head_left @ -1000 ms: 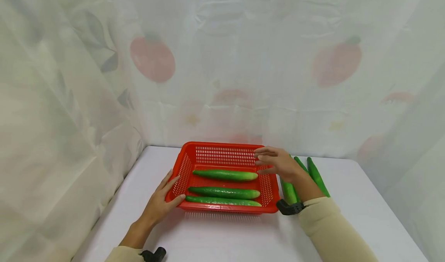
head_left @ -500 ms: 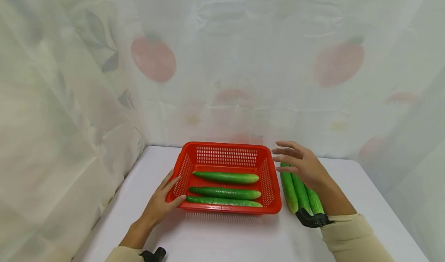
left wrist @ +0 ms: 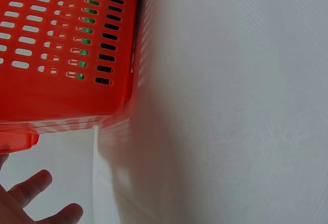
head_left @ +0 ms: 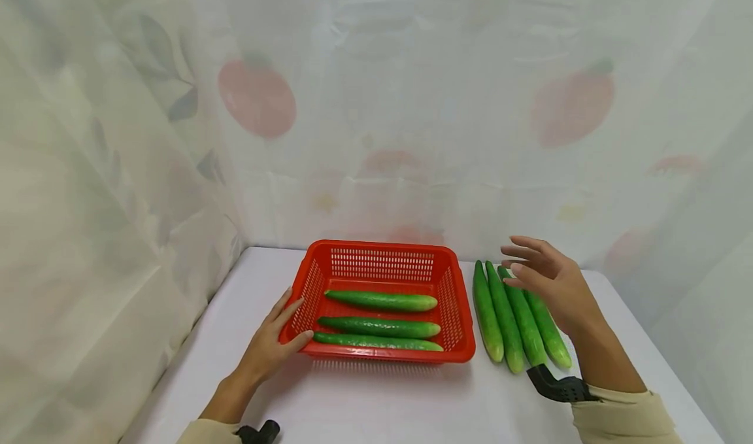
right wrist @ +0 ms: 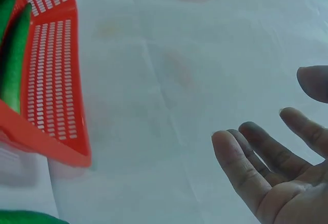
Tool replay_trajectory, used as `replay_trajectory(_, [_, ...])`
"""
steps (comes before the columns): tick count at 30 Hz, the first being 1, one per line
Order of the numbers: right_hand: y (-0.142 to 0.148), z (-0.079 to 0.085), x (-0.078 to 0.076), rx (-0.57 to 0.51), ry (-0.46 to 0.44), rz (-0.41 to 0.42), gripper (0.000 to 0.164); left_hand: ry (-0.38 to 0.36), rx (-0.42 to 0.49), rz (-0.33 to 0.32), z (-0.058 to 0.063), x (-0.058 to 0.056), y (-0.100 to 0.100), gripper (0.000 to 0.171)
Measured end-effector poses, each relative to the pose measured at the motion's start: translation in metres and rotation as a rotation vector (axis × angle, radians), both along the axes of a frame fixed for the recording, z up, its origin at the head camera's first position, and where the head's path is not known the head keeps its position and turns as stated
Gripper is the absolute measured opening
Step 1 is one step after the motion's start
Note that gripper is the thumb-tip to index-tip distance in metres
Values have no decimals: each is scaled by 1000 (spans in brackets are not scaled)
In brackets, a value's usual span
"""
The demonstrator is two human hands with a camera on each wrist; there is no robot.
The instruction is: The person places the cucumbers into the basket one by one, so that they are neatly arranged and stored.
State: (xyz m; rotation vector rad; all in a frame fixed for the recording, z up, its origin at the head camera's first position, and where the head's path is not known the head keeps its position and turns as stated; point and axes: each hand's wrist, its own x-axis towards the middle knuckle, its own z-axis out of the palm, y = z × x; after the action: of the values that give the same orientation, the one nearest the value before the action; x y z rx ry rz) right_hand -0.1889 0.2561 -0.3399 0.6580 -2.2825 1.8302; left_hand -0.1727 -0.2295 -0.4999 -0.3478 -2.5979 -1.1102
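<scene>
A red slotted plastic basket (head_left: 382, 264) stands mid-table, with three cucumbers (head_left: 382, 301) lying crosswise inside. My left hand (head_left: 269, 347) rests at its left front corner, fingers spread along the side and thumb at the front rim. In the left wrist view the basket's wall (left wrist: 61, 98) fills the upper left, above my fingertips. To the right of the basket several more cucumbers (head_left: 507, 320) lie side by side, pointing away from me. Over the far end of that row hovers my right hand (head_left: 553, 287), fingers apart and holding nothing; part of the rightmost cucumber is behind it.
The white table (head_left: 376, 405) ends at a pale curtain (head_left: 376, 189) with faded fruit prints along its back. Another stretch of curtain (head_left: 106, 235) hangs close on the left. Each wrist wears a small black camera mount (head_left: 561, 386).
My right hand has moved rightward, from over the basket's right side to above the cucumbers on the table, uncovering most of them. The left hand and basket have stayed put.
</scene>
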Motion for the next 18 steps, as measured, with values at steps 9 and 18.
replay_trajectory(9, [21,0,14,-53,89,-41,45,-18,-2,7,1,0,0,67])
replay_trajectory(18, [44,-19,17,-184,137,-59,47,-19,6,1,0,1,-1,68])
